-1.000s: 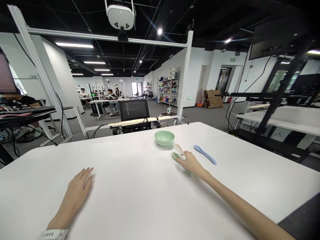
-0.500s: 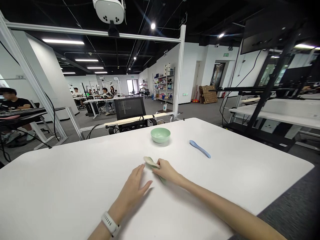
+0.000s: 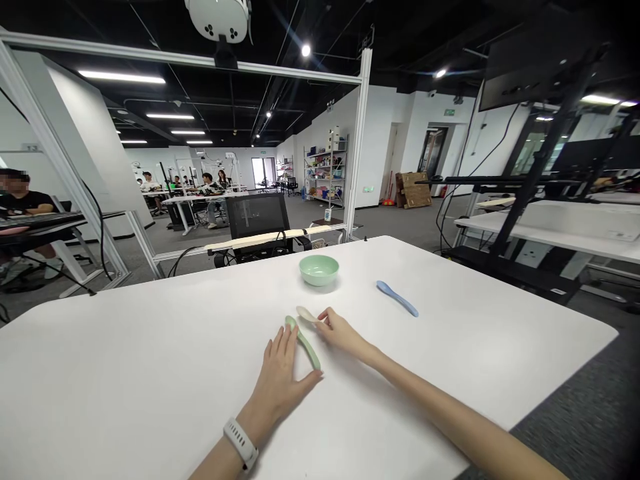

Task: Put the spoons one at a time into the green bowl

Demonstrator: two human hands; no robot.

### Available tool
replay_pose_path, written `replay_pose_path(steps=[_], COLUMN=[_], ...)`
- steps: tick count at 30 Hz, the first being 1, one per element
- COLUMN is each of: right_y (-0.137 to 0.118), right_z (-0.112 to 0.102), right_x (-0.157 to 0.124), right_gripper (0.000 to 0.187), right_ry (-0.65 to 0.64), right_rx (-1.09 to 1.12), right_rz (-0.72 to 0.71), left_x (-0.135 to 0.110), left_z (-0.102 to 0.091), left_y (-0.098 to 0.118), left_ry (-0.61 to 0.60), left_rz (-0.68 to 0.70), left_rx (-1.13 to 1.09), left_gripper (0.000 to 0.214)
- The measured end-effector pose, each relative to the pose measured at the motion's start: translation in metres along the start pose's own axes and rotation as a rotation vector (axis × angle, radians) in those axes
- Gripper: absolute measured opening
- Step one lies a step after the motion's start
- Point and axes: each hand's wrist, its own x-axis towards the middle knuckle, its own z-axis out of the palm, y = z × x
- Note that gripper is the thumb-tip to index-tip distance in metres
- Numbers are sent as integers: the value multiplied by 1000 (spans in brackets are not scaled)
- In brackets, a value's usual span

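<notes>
A cream spoon [image 3: 306, 314] is pinched by the handle in my right hand [image 3: 343, 333], its bowl pointing left and away from me. Just left of it a green spoon [image 3: 309, 349] lies on the white table. My left hand [image 3: 281, 373] rests beside the green spoon with thumb and fingers spread, fingertips at its bowl end and thumb near the handle's tip. Farther back stands a green bowl [image 3: 319, 272], and to its right a blue spoon [image 3: 397, 299] lies slantwise on the table.
The white table [image 3: 150, 360] has a far edge bordered by a metal frame [image 3: 359, 140]. Behind it stands a black mesh chair [image 3: 257, 217]. A person [image 3: 25, 197] sits at a desk on the far left, and several people sit farther back.
My right hand has drawn the cream spoon off the green spoon, slightly right and away. My left hand has moved right, its fingertips now reaching the green spoon.
</notes>
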Motion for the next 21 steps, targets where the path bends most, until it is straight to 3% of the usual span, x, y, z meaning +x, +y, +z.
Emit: replay_pose_path(steps=[5,9,14,21], right_y=[31,41,39,32], right_z=[-36,-44,-37,-35], right_x=[-7,-10,-10,-15], right_gripper=[5,8,9,9], right_ry=[243,400,414,379], right_rx=[-82,-136,-163,-212], right_rz=[5,-6,-13,29], left_x=[1,-1,-3,-4], left_z=[-6,-15,-27,-30], left_y=[8,3,-2,2], left_ry=[-63,-98,-135,-173], left_rz=[40,72,87,74], left_rx=[29,25,23,35], left_gripper=[77,72,72,73])
